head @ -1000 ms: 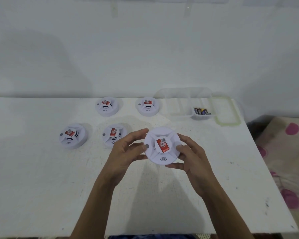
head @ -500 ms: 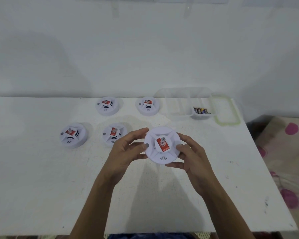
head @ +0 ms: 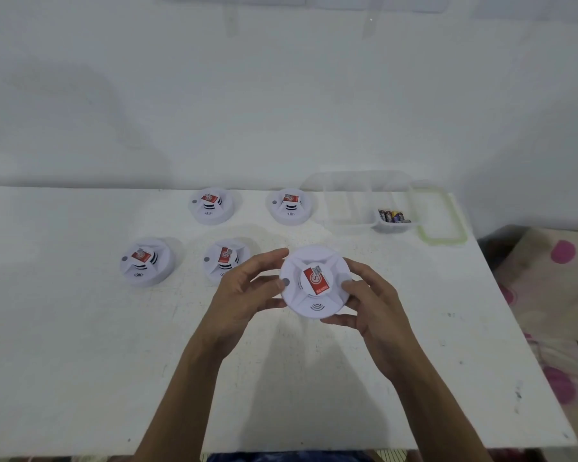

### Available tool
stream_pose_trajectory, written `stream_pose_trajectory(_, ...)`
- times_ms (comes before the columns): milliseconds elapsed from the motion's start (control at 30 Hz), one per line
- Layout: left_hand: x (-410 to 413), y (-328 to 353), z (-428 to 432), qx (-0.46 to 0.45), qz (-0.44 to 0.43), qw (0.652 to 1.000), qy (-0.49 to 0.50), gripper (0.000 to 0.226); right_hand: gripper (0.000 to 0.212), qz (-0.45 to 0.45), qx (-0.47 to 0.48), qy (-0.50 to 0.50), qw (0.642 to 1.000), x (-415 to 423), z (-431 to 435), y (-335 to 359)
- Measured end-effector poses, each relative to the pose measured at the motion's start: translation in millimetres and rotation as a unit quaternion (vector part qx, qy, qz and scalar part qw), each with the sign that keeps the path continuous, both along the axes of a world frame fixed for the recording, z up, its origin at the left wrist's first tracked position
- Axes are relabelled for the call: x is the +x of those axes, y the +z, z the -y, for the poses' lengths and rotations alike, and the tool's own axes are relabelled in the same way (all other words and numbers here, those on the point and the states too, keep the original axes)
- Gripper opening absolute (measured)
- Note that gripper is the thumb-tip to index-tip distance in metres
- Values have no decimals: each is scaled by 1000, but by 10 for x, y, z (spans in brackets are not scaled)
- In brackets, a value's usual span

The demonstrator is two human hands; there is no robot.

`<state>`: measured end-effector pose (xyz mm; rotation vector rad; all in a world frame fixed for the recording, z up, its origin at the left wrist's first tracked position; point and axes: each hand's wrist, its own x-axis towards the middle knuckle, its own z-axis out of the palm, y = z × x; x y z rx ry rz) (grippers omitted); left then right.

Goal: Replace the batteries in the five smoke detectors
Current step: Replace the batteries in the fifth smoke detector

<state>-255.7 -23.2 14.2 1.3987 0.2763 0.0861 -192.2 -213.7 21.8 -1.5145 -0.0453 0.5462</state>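
A white round smoke detector [head: 315, 282] with a red label is held above the white table [head: 80, 345], face toward me. My left hand [head: 244, 291] grips its left rim with thumb and fingertips. My right hand [head: 372, 306] grips its right rim, thumb on the face. Several other detectors lie face up: two at the back [head: 211, 205] [head: 290, 206] and two in the middle row [head: 146, 261] [head: 226, 260]. Several batteries [head: 393, 216] lie in a small clear tray.
A clear plastic container [head: 351, 201] stands at the back right, with its green-rimmed lid [head: 442, 221] beside it. The table's right edge drops to a floral cloth [head: 554, 295]. A white wall rises behind the table.
Nothing has visibly changed apart from a tiny drift of the view; both hands keep holding the detector in the same place.
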Motion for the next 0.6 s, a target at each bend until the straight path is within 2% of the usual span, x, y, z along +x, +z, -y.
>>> stream_pose_trajectory(400, -126, -46, -425, -9, 6, 1000, 14, 37, 29, 11, -9, -3, 1000, -75, -411, 5)
stream_pose_trajectory(600, -177, -41, -823, -3, 0, 996, 84, 29, 25, 39, -19, 1, 999, -58, -875, 41)
